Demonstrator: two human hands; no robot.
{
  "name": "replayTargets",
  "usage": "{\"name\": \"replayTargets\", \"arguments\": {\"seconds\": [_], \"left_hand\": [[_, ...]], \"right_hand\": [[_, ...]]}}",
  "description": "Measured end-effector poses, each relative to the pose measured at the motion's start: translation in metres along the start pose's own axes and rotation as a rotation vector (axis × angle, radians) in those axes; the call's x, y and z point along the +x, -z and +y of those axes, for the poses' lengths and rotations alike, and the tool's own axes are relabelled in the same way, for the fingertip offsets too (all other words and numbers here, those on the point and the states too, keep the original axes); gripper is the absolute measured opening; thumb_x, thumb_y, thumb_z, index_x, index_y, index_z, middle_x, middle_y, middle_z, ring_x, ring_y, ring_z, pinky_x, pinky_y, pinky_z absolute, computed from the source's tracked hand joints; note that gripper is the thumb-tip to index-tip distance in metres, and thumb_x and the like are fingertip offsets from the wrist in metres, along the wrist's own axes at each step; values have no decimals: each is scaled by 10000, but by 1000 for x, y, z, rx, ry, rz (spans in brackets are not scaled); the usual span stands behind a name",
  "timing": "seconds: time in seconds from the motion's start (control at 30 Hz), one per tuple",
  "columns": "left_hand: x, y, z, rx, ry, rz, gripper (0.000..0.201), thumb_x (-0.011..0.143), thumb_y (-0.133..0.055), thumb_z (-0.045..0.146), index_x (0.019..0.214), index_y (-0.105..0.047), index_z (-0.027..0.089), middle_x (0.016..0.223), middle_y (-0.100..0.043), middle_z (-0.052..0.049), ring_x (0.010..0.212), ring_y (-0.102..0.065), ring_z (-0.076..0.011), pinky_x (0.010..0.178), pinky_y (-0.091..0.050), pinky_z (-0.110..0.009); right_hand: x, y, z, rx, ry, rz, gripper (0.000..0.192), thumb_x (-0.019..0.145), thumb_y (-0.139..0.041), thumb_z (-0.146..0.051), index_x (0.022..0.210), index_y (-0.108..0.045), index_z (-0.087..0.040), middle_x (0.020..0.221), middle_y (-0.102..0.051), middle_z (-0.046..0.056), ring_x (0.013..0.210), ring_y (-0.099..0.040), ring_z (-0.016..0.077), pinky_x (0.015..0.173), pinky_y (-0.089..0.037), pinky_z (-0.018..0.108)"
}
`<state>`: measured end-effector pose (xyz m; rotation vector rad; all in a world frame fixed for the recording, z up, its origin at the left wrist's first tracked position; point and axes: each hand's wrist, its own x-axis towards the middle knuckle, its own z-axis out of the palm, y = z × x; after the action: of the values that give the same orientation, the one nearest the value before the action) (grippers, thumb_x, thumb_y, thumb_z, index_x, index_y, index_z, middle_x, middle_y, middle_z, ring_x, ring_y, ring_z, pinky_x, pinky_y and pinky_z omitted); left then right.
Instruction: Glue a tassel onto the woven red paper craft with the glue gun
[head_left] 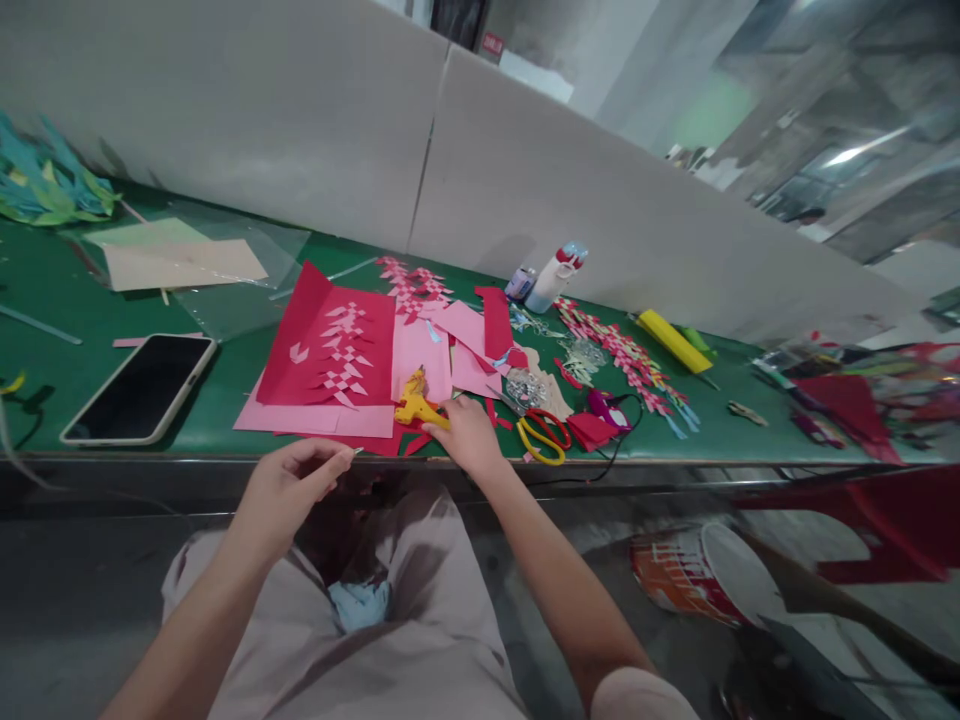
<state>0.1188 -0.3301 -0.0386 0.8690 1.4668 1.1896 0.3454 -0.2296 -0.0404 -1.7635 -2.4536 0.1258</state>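
My right hand (469, 432) rests at the near edge of the green table (225, 395), its fingers closed on the handle of a yellow glue gun (416, 402) lying on pink paper (409, 375). My left hand (289, 490) hovers in front of the table edge, above my lap, pinching a tiny thin object between thumb and forefinger; what it is I cannot tell. A red sheet with a woven pink pattern (330, 350) lies just beyond the glue gun.
A phone (142, 388) lies at the left. Yellow-handled scissors (544, 435), red scraps, woven paper strips (622, 355), a glue bottle (553, 278) and a yellow box (673, 340) sit to the right. A bucket (697, 575) stands on the floor.
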Motion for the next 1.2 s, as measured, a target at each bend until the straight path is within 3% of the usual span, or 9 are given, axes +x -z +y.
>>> {"name": "replayTargets", "arguments": {"seconds": [0.1,0.2,0.4,0.5,0.63,0.7,0.8,0.97,1.2], "left_hand": [[1,-2,1,47,-11,5,409,595,-783,527,760,-693,164,665,-626,1,582,-489,-77,523,-408,-184],[1,0,1,91,-32,16,427,605,-762,549,771,-693,162,673,-634,-11,593,-517,-98,529,-419,-205],[8,20,-4,377,-151,114,414,686,-656,579,808,-702,185,700,-668,-23,624,-569,-145,597,-437,-255],[17,31,-7,622,-268,177,378,746,-586,564,823,-701,212,817,-712,-36,679,-602,-165,642,-441,-270],[32,35,-6,780,-432,121,351,811,-505,524,862,-693,232,1053,-721,-62,878,-652,-200,736,-461,-277],[40,34,-6,804,-445,94,357,824,-481,527,843,-691,239,1159,-701,-67,934,-662,-210,750,-466,-279],[51,34,-6,848,-398,50,360,832,-467,531,817,-689,249,1261,-662,-49,856,-682,-198,675,-460,-272],[66,39,-9,830,-349,-4,320,816,-474,476,830,-700,251,1284,-650,-39,916,-690,-209,701,-470,-268],[75,44,-18,816,-334,-76,319,829,-479,459,922,-692,240,1225,-681,-69,1052,-663,-247,799,-490,-309]], "right_hand": [[8,-4,-9,-32,-2,28,475,849,-652,-456,1156,-606,-96,1097,-604,175,1047,-563,294,870,-455,382],[14,-5,-12,-49,-2,-30,420,848,-660,-436,1097,-622,-101,1096,-600,185,1047,-564,302,863,-464,390],[17,4,-8,36,-9,-104,276,908,-587,-292,1094,-593,-89,1095,-621,220,1043,-591,313,869,-459,389],[18,13,-1,228,-14,-99,289,955,-489,-281,1172,-524,-92,1092,-627,189,997,-614,268,835,-461,357],[19,18,4,770,-38,-169,327,979,-376,-443,1093,-493,-159,800,-571,23,656,-566,149,632,-454,282],[20,16,-1,1055,-51,-220,388,936,-410,-548,1005,-495,-175,745,-501,-19,569,-491,106,557,-427,250],[21,10,-13,1364,-94,-316,491,827,-535,-652,935,-509,-174,753,-487,-25,531,-448,74,489,-392,224],[24,-3,-32,1498,-141,-429,543,772,-590,-687,890,-544,-159,742,-517,-17,486,-441,57,442,-368,211],[30,-15,-45,1422,-163,-456,556,807,-527,-700,925,-560,-158,733,-508,-24,494,-441,61,442,-375,202]]}}
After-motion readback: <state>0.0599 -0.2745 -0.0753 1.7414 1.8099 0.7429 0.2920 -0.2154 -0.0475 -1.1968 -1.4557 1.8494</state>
